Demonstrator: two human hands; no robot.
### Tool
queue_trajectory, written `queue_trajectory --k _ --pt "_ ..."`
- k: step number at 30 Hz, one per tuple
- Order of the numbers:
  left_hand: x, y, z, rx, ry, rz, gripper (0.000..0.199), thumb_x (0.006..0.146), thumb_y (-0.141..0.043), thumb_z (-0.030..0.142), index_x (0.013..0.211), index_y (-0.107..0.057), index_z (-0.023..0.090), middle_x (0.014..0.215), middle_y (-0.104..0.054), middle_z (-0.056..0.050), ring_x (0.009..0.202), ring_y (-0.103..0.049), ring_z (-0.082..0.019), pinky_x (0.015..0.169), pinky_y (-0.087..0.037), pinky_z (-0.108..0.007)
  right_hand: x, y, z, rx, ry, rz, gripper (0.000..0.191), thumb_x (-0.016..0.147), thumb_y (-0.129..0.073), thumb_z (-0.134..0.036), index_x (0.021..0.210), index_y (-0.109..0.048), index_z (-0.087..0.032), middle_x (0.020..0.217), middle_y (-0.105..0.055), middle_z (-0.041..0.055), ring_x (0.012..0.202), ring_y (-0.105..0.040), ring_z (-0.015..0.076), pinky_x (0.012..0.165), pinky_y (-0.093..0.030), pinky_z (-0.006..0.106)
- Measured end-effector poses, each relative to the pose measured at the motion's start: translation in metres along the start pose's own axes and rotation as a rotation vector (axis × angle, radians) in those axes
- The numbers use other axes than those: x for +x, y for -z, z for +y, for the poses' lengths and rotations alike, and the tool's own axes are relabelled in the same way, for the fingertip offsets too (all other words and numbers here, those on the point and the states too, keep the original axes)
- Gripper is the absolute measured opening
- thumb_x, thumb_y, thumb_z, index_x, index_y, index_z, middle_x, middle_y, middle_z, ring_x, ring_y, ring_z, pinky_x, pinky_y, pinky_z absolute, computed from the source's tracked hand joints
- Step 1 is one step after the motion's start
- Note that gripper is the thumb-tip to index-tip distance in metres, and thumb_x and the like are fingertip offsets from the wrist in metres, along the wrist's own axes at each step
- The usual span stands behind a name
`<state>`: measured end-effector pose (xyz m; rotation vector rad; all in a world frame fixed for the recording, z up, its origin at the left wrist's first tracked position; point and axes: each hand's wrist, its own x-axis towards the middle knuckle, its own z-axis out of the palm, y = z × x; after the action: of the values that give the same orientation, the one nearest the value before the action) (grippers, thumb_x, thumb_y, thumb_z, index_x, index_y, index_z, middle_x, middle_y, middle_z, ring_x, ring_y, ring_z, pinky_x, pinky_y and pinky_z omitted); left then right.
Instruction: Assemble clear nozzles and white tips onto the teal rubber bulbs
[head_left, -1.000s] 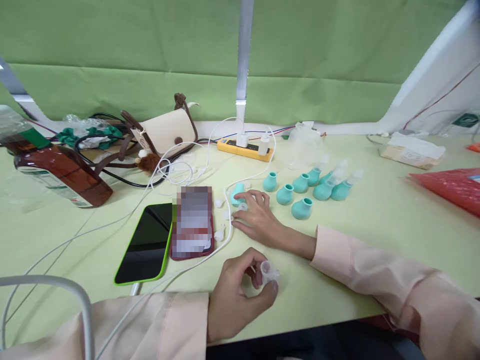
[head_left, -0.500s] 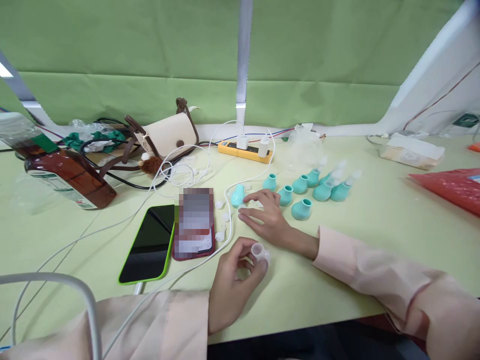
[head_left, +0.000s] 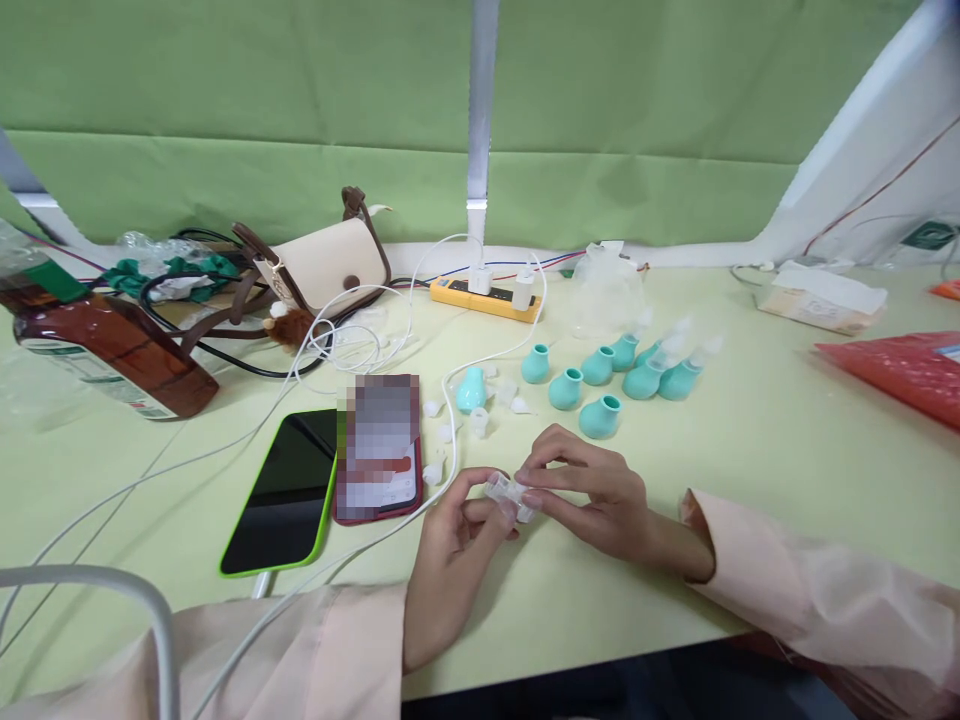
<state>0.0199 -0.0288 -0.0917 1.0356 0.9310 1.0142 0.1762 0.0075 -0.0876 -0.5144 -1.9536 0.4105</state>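
Observation:
Near the table's front edge, my left hand [head_left: 459, 560] pinches a clear plastic piece [head_left: 501, 488] between thumb and fingers. My right hand [head_left: 596, 490] is closed at the right side of that piece, its thumb and fingertips against it; whether it holds a separate small part is hidden by the fingers. Behind the hands lie a glossy teal bulb [head_left: 471, 391], a short clear piece [head_left: 479, 422] and several small white tips [head_left: 433, 472]. Several matte teal bulbs [head_left: 599, 416] stand to the right, and some at the back have clear tips [head_left: 709, 349] on them.
Two phones [head_left: 281, 492] lie left of my hands, with a white cable [head_left: 450, 440] running past them. A bottle [head_left: 120, 350], a cream bag [head_left: 330, 265] and a yellow power strip [head_left: 450, 294] lie farther back. At right are a tissue pack [head_left: 821, 296] and a red bag [head_left: 900, 375].
My right hand has moved from the small pieces beside the glossy bulb toward me and right, and now meets my left hand at the clear piece. The view has shifted slightly.

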Motion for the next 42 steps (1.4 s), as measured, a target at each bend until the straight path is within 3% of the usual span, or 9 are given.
queue_trajectory --k 5,11,18,24,30,42 --pt "-0.0001 0.0000 0.0017 -0.019 0.014 0.004 0.015 0.077 -0.055 0.023 0.090 -0.051 0.017 0.061 -0.064 0.003 0.066 -0.059 -0.012 0.071 -0.043 -0.022 0.0002 0.0002 -0.0027 0.082 -0.078 0.005 0.032 0.067 -0.061 -0.004 0.094 -0.063 -0.023 0.075 -0.057 0.0038 0.069 -0.051 0.0130 0.058 -0.044 0.029" --pt "0.0016 -0.0008 0.0006 -0.060 -0.012 -0.014 0.014 0.076 -0.058 0.022 0.088 -0.054 0.017 0.061 -0.063 0.003 0.063 -0.058 -0.010 0.067 -0.044 -0.019 -0.0044 0.0010 -0.0028 0.256 -0.389 -0.029 0.025 0.066 -0.064 -0.009 0.086 -0.066 -0.025 0.076 -0.057 0.0024 0.072 -0.054 0.0130 0.063 -0.044 0.030" --pt "0.0012 -0.0004 0.0017 -0.070 -0.015 -0.019 0.022 0.076 -0.057 0.025 0.096 -0.054 0.016 0.073 -0.068 -0.001 0.070 -0.062 -0.014 0.069 -0.048 -0.025 -0.0022 0.0024 -0.0007 0.519 -0.685 -0.097 0.022 0.061 -0.069 -0.013 0.080 -0.069 -0.024 0.078 -0.055 0.0015 0.073 -0.054 0.0115 0.065 -0.046 0.026" --pt "-0.0003 0.0000 0.0004 -0.049 -0.017 -0.035 0.029 0.070 -0.064 0.028 0.095 -0.055 0.016 0.080 -0.069 -0.004 0.078 -0.063 -0.019 0.072 -0.049 -0.027 -0.0008 0.0024 -0.0035 0.513 -0.683 -0.116 0.025 0.061 -0.069 -0.012 0.082 -0.069 -0.024 0.077 -0.055 0.0008 0.072 -0.054 0.0103 0.066 -0.044 0.025" --pt "-0.0014 -0.0009 0.0024 -0.004 -0.039 -0.048 0.016 0.077 -0.056 0.024 0.091 -0.054 0.017 0.075 -0.069 -0.001 0.071 -0.063 -0.014 0.070 -0.049 -0.023 -0.0013 0.0020 -0.0052 0.525 -0.694 -0.109 0.022 0.058 -0.071 -0.010 0.076 -0.069 -0.022 0.074 -0.054 0.0003 0.068 -0.053 0.0097 0.063 -0.043 0.024" --pt "-0.0074 -0.0015 -0.0003 0.060 -0.136 -0.073 0.020 0.080 -0.053 0.023 0.100 -0.054 0.021 0.089 -0.065 -0.001 0.082 -0.061 -0.015 0.073 -0.050 -0.023 -0.0009 0.0051 -0.0060 0.534 -0.615 -0.154 0.021 0.065 -0.066 -0.012 0.082 -0.068 -0.024 0.080 -0.054 0.0017 0.075 -0.053 0.0109 0.067 -0.044 0.027"
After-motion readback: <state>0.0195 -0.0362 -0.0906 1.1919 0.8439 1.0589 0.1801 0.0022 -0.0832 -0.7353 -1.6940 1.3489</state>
